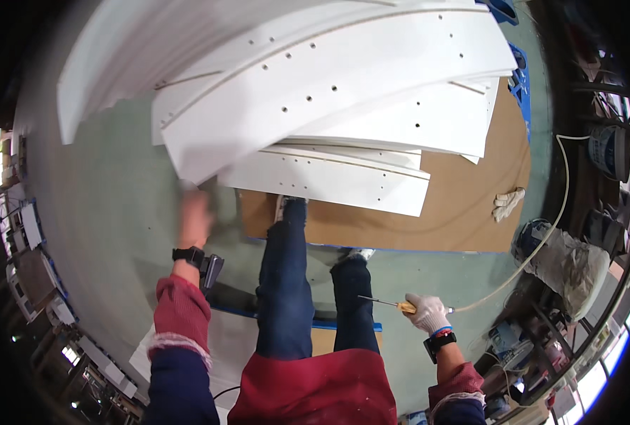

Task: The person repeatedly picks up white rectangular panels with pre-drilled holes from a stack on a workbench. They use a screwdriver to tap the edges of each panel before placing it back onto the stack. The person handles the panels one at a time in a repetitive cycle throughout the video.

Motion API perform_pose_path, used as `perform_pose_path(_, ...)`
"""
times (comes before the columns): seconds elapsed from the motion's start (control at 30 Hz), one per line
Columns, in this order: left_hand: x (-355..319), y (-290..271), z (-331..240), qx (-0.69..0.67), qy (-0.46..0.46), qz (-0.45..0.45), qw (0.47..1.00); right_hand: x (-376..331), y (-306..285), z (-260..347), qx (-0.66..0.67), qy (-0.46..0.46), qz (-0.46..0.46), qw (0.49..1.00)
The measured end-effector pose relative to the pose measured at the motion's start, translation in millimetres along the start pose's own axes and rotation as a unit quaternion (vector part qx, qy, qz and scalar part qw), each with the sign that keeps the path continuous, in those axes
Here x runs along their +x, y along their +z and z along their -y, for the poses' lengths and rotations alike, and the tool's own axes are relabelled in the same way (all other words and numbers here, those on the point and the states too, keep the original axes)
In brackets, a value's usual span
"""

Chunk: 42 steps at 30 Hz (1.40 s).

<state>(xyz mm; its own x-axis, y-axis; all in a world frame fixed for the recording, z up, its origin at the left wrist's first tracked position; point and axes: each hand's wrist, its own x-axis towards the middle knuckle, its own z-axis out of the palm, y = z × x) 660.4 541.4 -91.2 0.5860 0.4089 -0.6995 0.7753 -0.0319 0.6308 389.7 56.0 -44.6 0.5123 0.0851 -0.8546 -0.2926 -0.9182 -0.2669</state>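
Note:
My left hand [195, 216], bare and blurred by motion, is at the near left corner of a long white board [357, 78] drilled with several small holes. Its fingers are smeared, so whether they grip that corner does not show. The board lies aslant over other white boards, and a narrower grooved board [343, 177] sits nearest my legs. In a white knit glove, my right hand [427, 314] is closed around the yellowish handle of a thin-nozzled applicator [405, 307]. Its metal tip points left, over my leg, and a pale hose runs from its rear.
Brown cardboard [464, 212] lies beneath the boards, with a loose white glove [507, 204] on its right part. The hose [564, 191] curves up to a bucket [609, 152] at the right. Further white panels [110, 64] stand at the far left. Blue pallet edges [519, 85] show behind.

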Motion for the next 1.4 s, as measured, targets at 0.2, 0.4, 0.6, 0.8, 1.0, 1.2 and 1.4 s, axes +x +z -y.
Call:
perform_pose_path(0.2,114.8,36.9,98.4,0.208,0.182,0.04,0.96,7.3,25.9,-25.2,-0.009,0.026,0.013,1.0)
perform_pose_path(0.4,131.3,36.3,105.6,0.316,0.189,-0.064,0.928,16.7,36.0,-37.3,-0.006,0.022,0.016,1.0)
perform_pose_path(0.6,123.0,16.2,106.5,0.234,0.03,0.015,0.972,42.8,24.1,-25.7,0.003,0.039,-0.032,0.999)
perform_pose_path(0.8,96.1,12.0,118.2,0.007,-0.063,0.151,0.987,52.6,2.8,-17.7,0.014,0.001,-0.097,0.995)
perform_pose_path(1.0,12.3,16.6,80.6,0.065,-0.008,0.183,0.981,43.5,-28.6,-0.8,0.052,-0.113,-0.233,0.964)
perform_pose_path(1.2,-114.8,43.1,52.7,0.015,0.057,0.218,0.974,7.0,-82.9,46.0,0.114,-0.097,-0.165,0.975)
perform_pose_path(1.4,-195.9,81.4,26.8,0.082,0.079,0.293,0.949,-4.9,-133.6,11.4,0.038,0.194,-0.222,0.955)
